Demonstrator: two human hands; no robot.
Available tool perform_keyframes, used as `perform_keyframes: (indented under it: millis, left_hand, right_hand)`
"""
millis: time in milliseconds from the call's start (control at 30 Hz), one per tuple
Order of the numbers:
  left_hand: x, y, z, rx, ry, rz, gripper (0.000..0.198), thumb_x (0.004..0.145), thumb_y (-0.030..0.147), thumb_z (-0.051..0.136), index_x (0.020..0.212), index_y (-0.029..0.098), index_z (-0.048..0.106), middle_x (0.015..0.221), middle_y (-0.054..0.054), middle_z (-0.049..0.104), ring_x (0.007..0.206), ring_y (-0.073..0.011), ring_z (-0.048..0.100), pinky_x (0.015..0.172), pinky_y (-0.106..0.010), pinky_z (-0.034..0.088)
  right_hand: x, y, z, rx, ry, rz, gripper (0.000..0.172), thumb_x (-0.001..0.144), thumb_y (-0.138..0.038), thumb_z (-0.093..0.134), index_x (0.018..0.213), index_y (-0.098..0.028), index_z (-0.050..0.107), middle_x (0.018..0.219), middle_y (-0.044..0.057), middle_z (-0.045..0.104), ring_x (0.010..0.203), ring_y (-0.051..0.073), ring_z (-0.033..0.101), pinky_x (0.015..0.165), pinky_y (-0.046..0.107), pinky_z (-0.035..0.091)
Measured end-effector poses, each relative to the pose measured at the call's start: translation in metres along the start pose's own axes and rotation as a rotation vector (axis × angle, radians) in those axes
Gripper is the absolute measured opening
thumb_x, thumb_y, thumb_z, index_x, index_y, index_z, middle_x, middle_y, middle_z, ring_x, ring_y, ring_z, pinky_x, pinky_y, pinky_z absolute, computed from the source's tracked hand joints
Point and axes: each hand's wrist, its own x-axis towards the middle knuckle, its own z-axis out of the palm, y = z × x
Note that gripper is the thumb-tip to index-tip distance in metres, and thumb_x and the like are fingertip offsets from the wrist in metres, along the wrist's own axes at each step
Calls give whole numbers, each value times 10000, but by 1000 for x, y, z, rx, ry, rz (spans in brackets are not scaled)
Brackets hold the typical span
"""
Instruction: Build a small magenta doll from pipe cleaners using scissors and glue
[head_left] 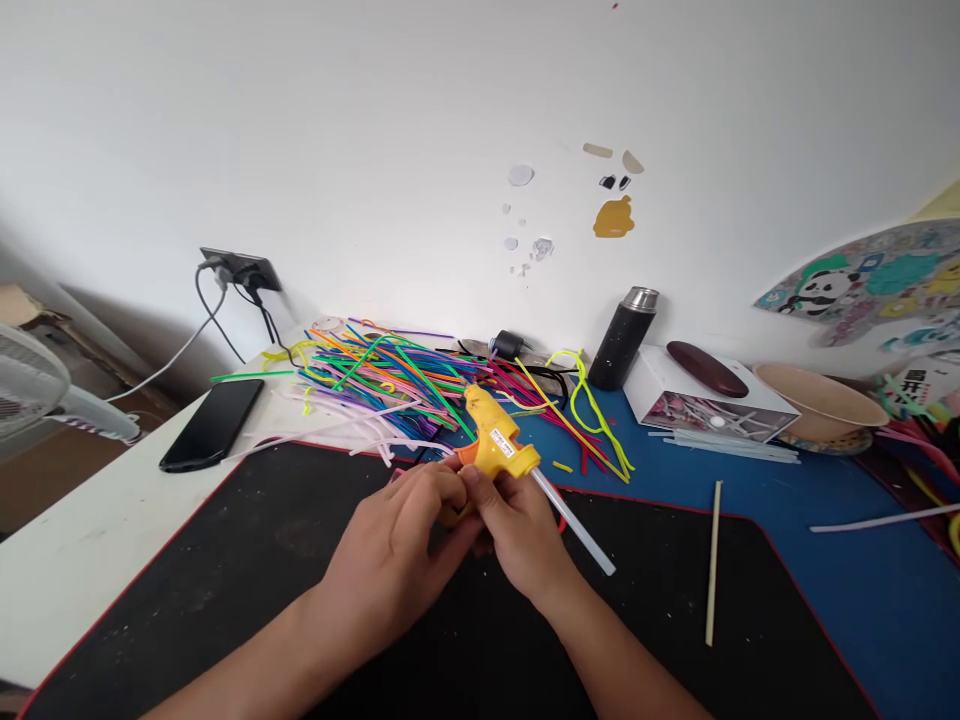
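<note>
A yellow hot glue gun point(491, 432) with an orange trigger is held above the black mat, its nozzle pointing away from me. A whitish glue stick point(574, 522) sticks out of its back end toward the lower right. My right hand point(521, 530) is closed around the gun's handle, thumb on its side. Beside it, my left hand point(405, 535) has curled fingers pressed at the handle and trigger. The left fingertips are partly hidden behind the hands. Just beyond the gun lies a heap of colourful pipe cleaners point(397, 365).
A black mat point(247, 560) with red edging covers the front of the table. A thin wooden stick point(713, 565) lies on it at right. At left is a phone point(212, 425). Along the back stand a black flask point(624, 340), a white box point(652, 385) and a bowl point(821, 395).
</note>
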Motion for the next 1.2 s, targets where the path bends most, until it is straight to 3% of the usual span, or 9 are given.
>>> perform_keyframes:
  millis: [167,233,367,500,633,800,1000,1100,1200]
  left_hand:
    - [12,-34,-26,-31,-87,-290,168,1071,367,582,975,245,647,965,-31,801,842,-198,762,775,-303,594]
    - [19,-55,-28,70,-210,-389,208,1060,391,571,1000,239,699,929,-35,783,797,-222,731,736,-340,580]
    - [24,-86,-8,159,-520,-200,226,1026,240,602,1189,227,757,1206,-106,780,1175,-317,715,1044,-463,562]
    - [23,-95,18,233,-592,-129,365,984,166,643,1332,231,733,1251,-144,724,1226,-342,674,1082,-482,542]
    - [29,-103,28,219,-628,-159,234,952,131,596,1055,217,787,1079,-126,728,1098,-318,700,1009,-443,560]
    - [44,-116,9,144,-607,-220,241,1014,313,538,896,232,731,925,-52,746,867,-220,701,788,-303,532]
    - [73,-153,-23,270,-389,-518,386,1005,541,541,813,227,656,690,-1,651,649,-201,613,628,-297,416]
    - [77,-163,-24,351,-357,-520,325,977,498,582,919,208,716,858,-83,745,791,-271,692,699,-337,471]
    - [70,-145,-23,316,-273,-477,442,962,528,617,1207,176,723,1203,-169,754,1044,-328,714,855,-382,535]
  right_hand:
    - [3,-6,-12,47,223,-64,694,810,-839,779,951,-160,806,544,-38,560,394,79,436,374,199,320]
    - [5,-6,-19,85,309,-112,652,849,-812,764,914,-164,797,520,-48,530,385,78,441,368,190,316]
    - [7,-6,-24,125,369,-139,575,856,-754,796,902,-181,780,486,-73,486,373,79,432,373,191,339]
    - [6,-8,-20,79,343,-105,658,818,-831,773,875,-176,773,465,-70,470,371,92,439,365,197,321]
    - [5,-8,-17,39,321,-73,683,821,-848,748,878,-169,783,461,-70,456,368,94,431,367,201,302]
    - [4,-11,-17,26,315,-83,671,830,-837,741,891,-170,778,476,-70,459,376,95,430,366,207,315]
    - [1,-16,-14,-1,299,-84,704,786,-868,764,861,-168,773,479,-69,461,398,90,438,372,198,346]
    - [0,-13,-12,-18,286,-74,711,803,-861,759,918,-161,797,491,-68,468,414,91,443,381,201,364]
    - [0,-8,-11,-37,271,-69,702,832,-846,749,957,-157,805,511,-68,469,421,90,435,389,208,379]
